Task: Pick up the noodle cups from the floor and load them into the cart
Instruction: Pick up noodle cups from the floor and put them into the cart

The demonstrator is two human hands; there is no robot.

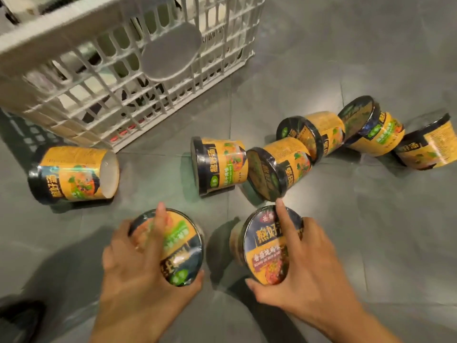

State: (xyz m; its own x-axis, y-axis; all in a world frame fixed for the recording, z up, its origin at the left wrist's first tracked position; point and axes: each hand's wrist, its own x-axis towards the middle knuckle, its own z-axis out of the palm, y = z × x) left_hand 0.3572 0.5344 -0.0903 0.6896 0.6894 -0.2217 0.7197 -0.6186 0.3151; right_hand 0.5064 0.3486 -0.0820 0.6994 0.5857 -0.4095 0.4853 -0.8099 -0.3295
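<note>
A: Materials?
B: Cart [118, 70] is white plastic lattice. Noodle cups are round, tapered, glossy shrink-wrapped, on grey floor tiles [346, 243].
A: Hands?
B: Left hand [138, 266] palm-down, fingers wrapped around the left cup [178, 248]. Right hand [304, 268] clamped over the right cup [269, 246], index finger along the lid. Both lids face up, axes tilted.
A: The rest?
B: Six lying on their sides, axes along the floor: one [74, 174] beside the cart, five in a row [309, 149] to the right.
</note>
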